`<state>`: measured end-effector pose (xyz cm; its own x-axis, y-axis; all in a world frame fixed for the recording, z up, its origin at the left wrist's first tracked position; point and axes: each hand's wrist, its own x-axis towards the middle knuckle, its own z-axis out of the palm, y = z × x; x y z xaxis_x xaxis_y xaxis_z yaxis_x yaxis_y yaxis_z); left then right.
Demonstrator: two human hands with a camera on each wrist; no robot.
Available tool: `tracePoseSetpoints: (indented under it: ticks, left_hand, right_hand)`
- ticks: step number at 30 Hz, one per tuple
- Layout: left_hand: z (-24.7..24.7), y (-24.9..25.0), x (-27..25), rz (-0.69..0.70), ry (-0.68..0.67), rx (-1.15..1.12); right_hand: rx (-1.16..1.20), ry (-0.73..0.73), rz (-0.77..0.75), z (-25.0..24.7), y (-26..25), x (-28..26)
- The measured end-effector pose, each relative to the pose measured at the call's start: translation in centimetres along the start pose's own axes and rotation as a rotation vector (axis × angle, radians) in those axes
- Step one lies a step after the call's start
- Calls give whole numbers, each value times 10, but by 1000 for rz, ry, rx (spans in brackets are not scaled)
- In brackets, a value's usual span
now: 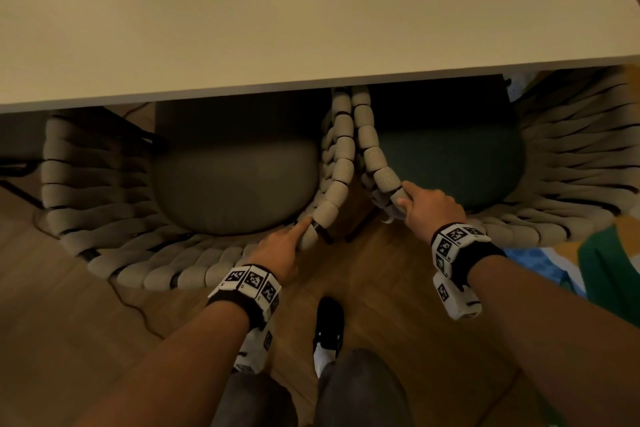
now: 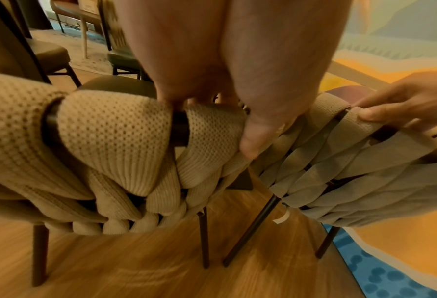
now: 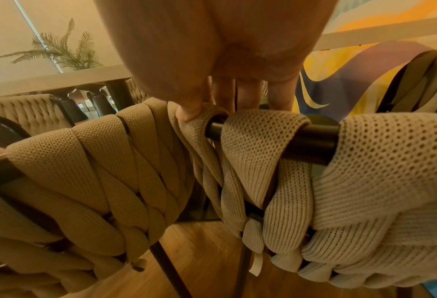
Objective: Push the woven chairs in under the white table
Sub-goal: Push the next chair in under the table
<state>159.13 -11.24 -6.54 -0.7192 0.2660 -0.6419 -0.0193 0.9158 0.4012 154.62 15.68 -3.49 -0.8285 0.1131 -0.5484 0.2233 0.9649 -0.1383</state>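
The white table (image 1: 311, 10) fills the top of the head view. Two woven chairs stand side by side with their seats partly under its near edge. The left chair (image 1: 156, 274) has a grey cushion (image 1: 235, 184); the right chair (image 1: 571, 166) has a dark green cushion (image 1: 450, 166). My left hand (image 1: 298, 229) grips the left chair's rim at its right end, thumb (image 2: 250, 145) on the beige bands (image 2: 110, 141). My right hand (image 1: 408, 198) grips the right chair's rim at its left end, thumb (image 3: 189, 113) on the weave beside the black tube (image 3: 311, 141).
The two chairs' inner rims nearly touch between my hands. My black shoe (image 1: 329, 322) stands on the wooden floor just behind them. A thin cable (image 1: 131, 305) runs over the floor at the left. A colourful rug (image 1: 540, 263) lies at the right. Other chairs (image 2: 51, 56) stand beyond.
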Motion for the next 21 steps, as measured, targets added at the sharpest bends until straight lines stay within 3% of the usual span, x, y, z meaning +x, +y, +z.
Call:
tracePoseSetpoints:
  ticks: [4, 9, 11, 12, 14, 16, 18, 21]
  left_hand:
    - [-7, -20, -17, -65, 40, -69]
    - [-15, -75, -76, -122, 290, -167]
    - [-15, -100, -113, -139, 389, -196]
    - [-14, -114, -133, -155, 412, -218]
    - [-7, -141, -175, -242, 363, -278]
    - [8, -175, -216, -370, 210, -324]
    - [30, -210, -259, -472, 52, -369]
    - [80, -264, -322, -621, -75, -459]
  right_hand:
    - [80, -26, 14, -3, 0, -5]
    - [69, 140, -112, -2, -19, -29]
    - [8, 94, -207, 5, -37, -45]
    - [-21, -2, -236, 13, -47, -53]
    - [-123, -274, -265, 33, -67, -71]
    - [-245, -495, -305, 56, -90, -89]
    - [-361, -623, -368, 77, -117, -106]
    - [-475, -728, -436, 95, -170, -134]
